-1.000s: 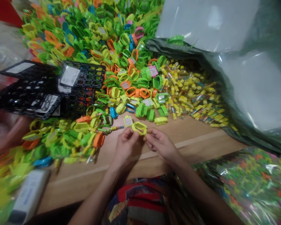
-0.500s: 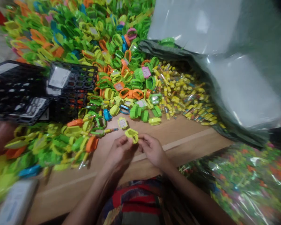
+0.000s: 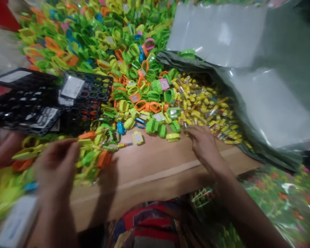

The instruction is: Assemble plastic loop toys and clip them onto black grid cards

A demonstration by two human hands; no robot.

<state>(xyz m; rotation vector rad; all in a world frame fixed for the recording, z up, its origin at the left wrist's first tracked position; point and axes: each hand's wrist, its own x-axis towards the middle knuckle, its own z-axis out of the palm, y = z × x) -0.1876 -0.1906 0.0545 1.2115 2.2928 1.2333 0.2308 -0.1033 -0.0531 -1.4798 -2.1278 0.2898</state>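
My left hand (image 3: 58,165), smeared by motion, is over the left heap of plastic toy watches (image 3: 89,158); whether its fingers hold anything cannot be made out. Off to the right, my right hand (image 3: 204,143) reaches to the near edge of a pile of small yellow-ended tubes (image 3: 198,100). Its thumb and forefinger come together at the edge, and what lies between them is hidden. Between my hands, a yellow square watch face (image 3: 137,137) rests on the wooden table (image 3: 144,162), with a single tube (image 3: 125,145) to its left.
A large mound of bright watches (image 3: 124,44) covers the back. Black plastic trays with white labels (image 3: 85,86) stand at left, near another person's blurred arm (image 3: 2,148). A grey plastic sack (image 3: 248,89) lies at right, above a clear bag (image 3: 284,206). A white box (image 3: 17,220) sits front left.
My hands have parted from the middle, where both held a yellow watch. The left swung left over the heap, the right moved right to the tubes. The yellow watch is no longer distinguishable.
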